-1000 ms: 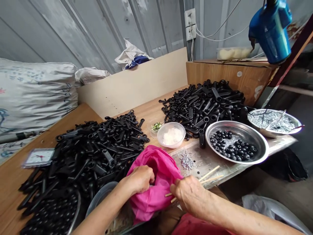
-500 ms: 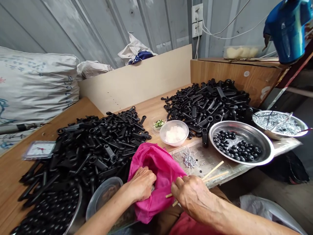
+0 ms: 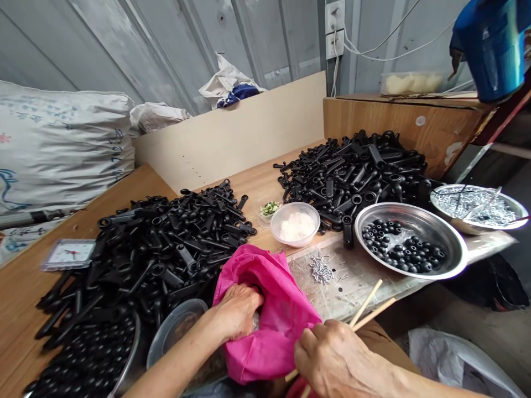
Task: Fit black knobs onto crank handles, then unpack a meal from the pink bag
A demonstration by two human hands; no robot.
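My left grip (image 3: 238,310) is inside the mouth of the pink bag (image 3: 284,307), its fingers hidden in the folds, so I cannot tell whether they close on anything; a hasty pull could snag the fabric and drag it along. The bag sits at the front of the surface (image 3: 257,182), between my 2 wrists, and its soft side could slump toward me if it goes slack. My right grip (image 3: 338,356) is closed around 2 wooden sticks (image 3: 374,314) and meets the bag's edge; loosening it could drop them, and a wide swing of their ends could scatter the loose pins (image 3: 321,269). Around me, from the left, a stuffed white sack (image 3: 62,149) stands near the metal wall (image 3: 166,50), then a small clock (image 3: 70,253) lies beside a heap of black handles (image 3: 186,232), with a clear tub (image 3: 160,340) before it. Mid-surface are chopped greens (image 3: 269,208) and a bowl of what looks like rice (image 3: 292,241). Further right come a 2nd heap of handles (image 3: 344,171), a steel bowl of black balls (image 3: 431,224) and a blue machine (image 3: 492,52) hanging above.
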